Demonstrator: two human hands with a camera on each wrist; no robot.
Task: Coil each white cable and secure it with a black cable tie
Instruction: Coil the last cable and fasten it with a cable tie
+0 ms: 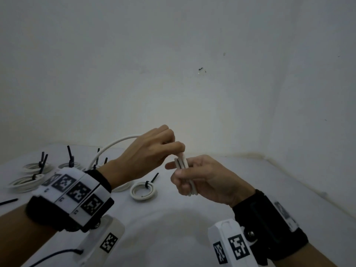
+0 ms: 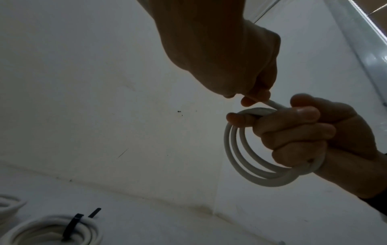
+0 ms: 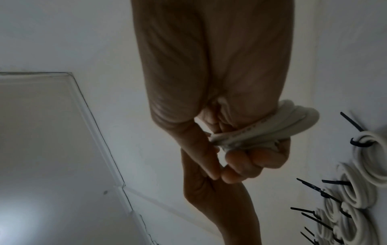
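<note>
My right hand grips a small coil of white cable upright above the table, fingers curled through its loops. In the left wrist view the coil shows about three turns. My left hand pinches the same cable just above the coil, and the free length arcs back to the left down toward the table. In the right wrist view the coil wraps round the right hand. Neither hand holds a black tie.
A tied coil with a black cable tie lies on the white table under the hands. Several more tied coils sit at the left. A loose black tie lies at the left edge. A wall stands close behind.
</note>
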